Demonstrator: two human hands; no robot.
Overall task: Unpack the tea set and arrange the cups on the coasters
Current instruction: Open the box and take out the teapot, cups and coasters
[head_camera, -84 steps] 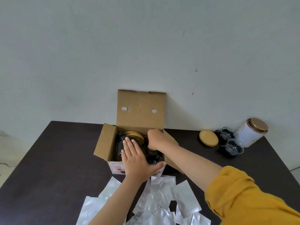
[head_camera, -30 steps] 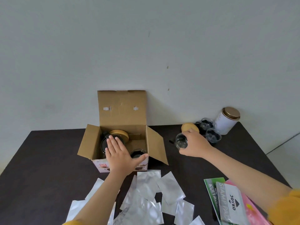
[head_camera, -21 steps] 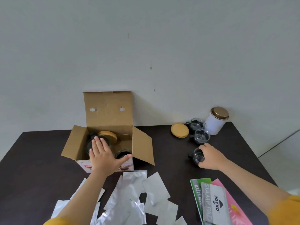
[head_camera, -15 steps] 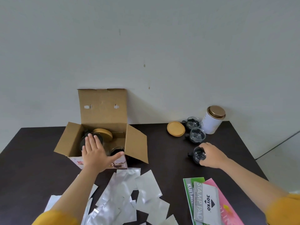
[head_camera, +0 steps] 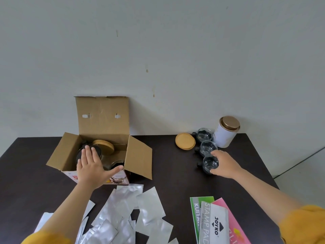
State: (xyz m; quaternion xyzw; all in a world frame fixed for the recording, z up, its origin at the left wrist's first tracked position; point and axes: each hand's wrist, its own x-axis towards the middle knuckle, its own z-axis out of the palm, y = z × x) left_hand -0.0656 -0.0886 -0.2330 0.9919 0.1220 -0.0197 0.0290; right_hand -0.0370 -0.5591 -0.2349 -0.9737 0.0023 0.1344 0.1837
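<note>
The left hand (head_camera: pixel 91 166) lies flat-fingered on the cardboard box (head_camera: pixel 103 138), hiding a dark pot beneath. The right hand (head_camera: pixel 224 164) grasps a clear glass cup (head_camera: pixel 209 163) — two more cups sit just beyond it.

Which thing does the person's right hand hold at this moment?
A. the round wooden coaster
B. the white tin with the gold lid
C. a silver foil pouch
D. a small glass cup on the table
D: the right hand has its fingers curled round the nearest glass cup, which stands in line with two other cups near the white tin; the wooden coaster lies untouched.
</note>
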